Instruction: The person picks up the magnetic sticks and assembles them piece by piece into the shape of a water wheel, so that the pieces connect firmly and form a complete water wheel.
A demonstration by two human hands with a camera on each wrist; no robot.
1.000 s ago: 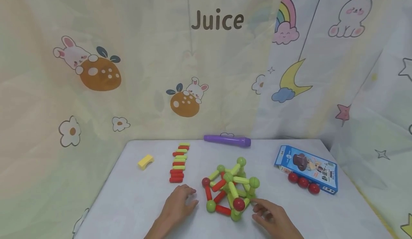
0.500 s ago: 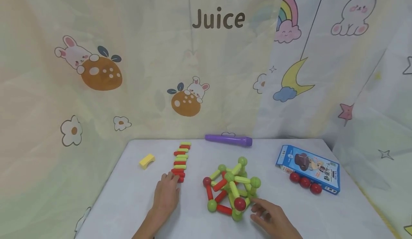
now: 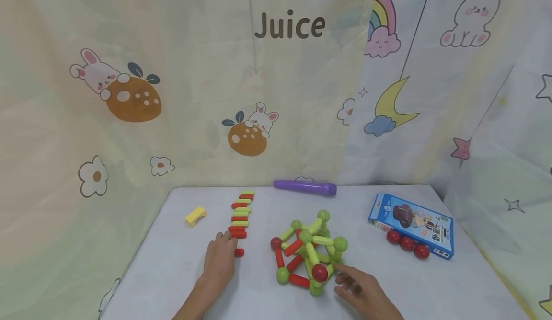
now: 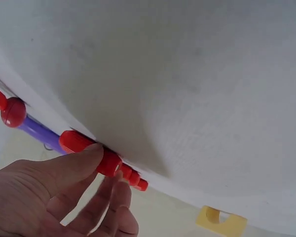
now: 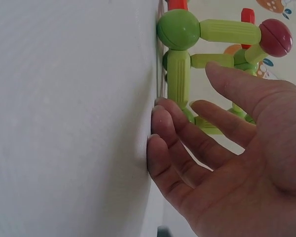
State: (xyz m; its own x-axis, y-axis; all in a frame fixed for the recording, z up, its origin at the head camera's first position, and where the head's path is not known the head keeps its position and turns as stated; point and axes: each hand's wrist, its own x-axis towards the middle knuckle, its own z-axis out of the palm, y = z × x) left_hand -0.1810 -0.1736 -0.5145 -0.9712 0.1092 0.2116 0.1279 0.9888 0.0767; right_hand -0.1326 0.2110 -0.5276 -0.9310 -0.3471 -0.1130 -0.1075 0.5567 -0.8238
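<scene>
Fingers of the left hand pinch a red rod against the thumb, low over the white surface; I can see the grip on my left-wrist feed. From the head view I get only the rod's end past that hand, apart from a column of red and green rods and nearer to the person than it. The right hand holds nothing: its fingers are loosely bent, the lower ones resting on the surface just beside a ball-and-rod frame. Whether any fingertip touches the frame, I cannot tell. The frame stands between the two hands, its green and red rods joined by balls, mostly green. Farther out, a yellow arched block lies left of the column, a purple microphone along the far edge, and three red balls beside a blue box on the right. Behind hangs a pale printed cloth reading "Juice"
</scene>
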